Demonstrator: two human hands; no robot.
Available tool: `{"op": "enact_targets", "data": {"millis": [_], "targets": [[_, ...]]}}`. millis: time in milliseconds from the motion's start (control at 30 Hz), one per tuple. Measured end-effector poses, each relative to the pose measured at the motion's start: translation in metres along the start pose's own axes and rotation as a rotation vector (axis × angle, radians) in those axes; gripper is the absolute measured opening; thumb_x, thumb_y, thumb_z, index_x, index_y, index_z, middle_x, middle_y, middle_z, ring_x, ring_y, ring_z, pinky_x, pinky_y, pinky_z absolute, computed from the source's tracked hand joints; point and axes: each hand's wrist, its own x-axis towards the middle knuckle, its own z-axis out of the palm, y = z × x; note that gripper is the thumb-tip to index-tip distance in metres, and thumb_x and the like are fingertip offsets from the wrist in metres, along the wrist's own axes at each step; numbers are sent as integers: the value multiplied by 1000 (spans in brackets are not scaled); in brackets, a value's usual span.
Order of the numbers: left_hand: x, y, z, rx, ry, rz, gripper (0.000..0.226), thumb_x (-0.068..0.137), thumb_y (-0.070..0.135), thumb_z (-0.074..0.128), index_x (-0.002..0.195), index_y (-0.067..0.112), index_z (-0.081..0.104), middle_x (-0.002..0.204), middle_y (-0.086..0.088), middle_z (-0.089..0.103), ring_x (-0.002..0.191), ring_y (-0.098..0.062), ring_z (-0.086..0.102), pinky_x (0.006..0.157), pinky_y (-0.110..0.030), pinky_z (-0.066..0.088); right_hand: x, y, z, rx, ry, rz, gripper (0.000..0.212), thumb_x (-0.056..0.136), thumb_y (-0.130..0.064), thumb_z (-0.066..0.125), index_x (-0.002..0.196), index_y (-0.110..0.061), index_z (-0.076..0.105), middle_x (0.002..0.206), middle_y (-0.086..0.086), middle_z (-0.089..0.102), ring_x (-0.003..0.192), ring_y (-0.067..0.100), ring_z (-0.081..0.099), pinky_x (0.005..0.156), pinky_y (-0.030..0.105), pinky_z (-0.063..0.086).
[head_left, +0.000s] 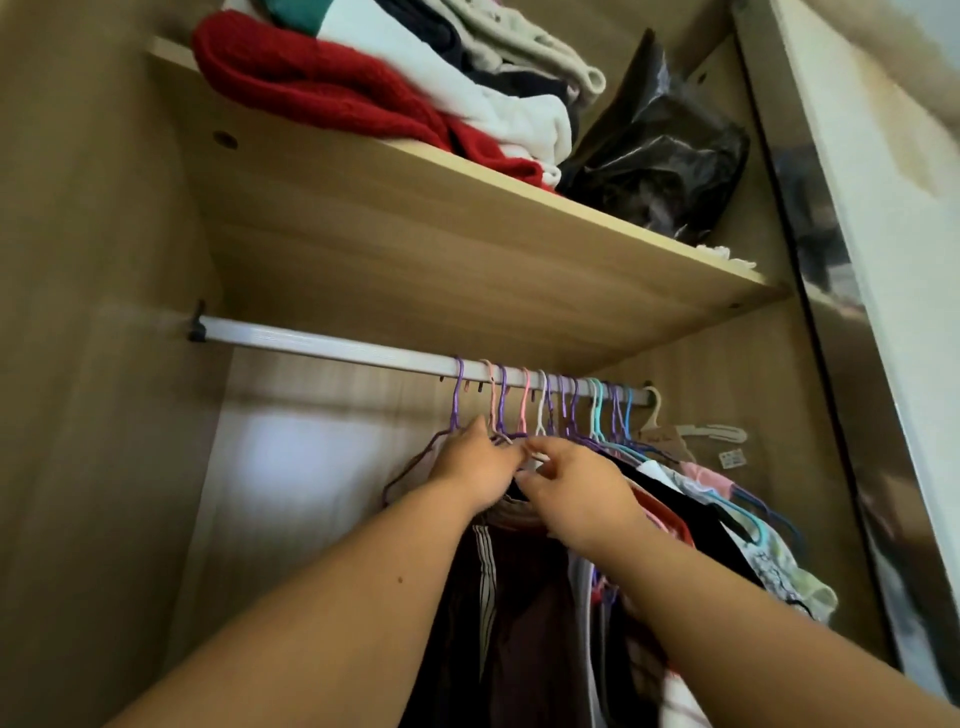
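Your left grip (475, 462) at a purple hanger (502, 410), closure blurred beyond telling, your right grip (576, 488) pinching a white hanger (542, 413), hooks pointing up over the rail (311, 343), tag (732, 458) print unreadable.

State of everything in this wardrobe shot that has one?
Rail: left part bare, hangers crowded right.
Purple hanger: hooked on rail, empty.
Hung clothes: on hangers, bunched together.
Folded clothes: stacked on shelf.
Black bag: crumpled, lying on shelf.
Left hand: among hanger necks, grip blurred.
Right hand: fingers curled, pinching white hanger.
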Motion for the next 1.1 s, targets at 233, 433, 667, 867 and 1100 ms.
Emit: {"op": "enact_targets", "data": {"millis": [233, 433, 667, 867, 1100], "targets": [[-119, 61, 13, -183, 55, 337, 62, 89, 46, 51, 145, 26, 33, 150, 1, 33, 137, -14, 31, 111, -31, 27, -90, 9, -79, -299, 164, -153, 69, 84, -30, 55, 147, -24, 27, 146, 5, 36, 132, 22, 36, 107, 33, 31], [-238, 89, 64, 6, -155, 511, 72, 83, 43, 59, 146, 30, 27, 154, 3, 22, 141, -16, 21, 114, -40, 22, -225, 42, -126, -731, 57, 71, 75, 86, -44, 46, 147, -35, 3, 157, 3, 10, 143, 24, 11, 110, 53, 17], [-402, 123, 135, -19, -523, 634, 71, 89, 48, 50, 146, 36, 10, 158, 6, 4, 145, -18, 5, 115, -54, 13, -412, 65, -193, -1023, -172, 437, 89, 87, -53, 46, 144, -34, -20, 158, 0, -8, 145, 22, -7, 110, 59, -5], [-553, 136, 143, -176, -892, 748, 66, 87, 52, 46, 145, 36, 18, 157, 6, 2, 144, -13, 2, 113, -51, 10, -567, 25, -239, -1125, -256, 848, 92, 85, -53, 49, 145, -33, -17, 157, 0, -10, 145, 23, -9, 107, 58, -13], [-659, 130, 79, -310, -1128, 960, 73, 86, 48, 52, 148, 32, 17, 159, 2, 2, 146, -18, 2, 115, -54, 12, -681, -102, -231, -1188, -180, 1185, 79, 86, -49, 52, 146, -35, 2, 156, 0, 0, 144, 22, 3, 111, 60, 1]]}}
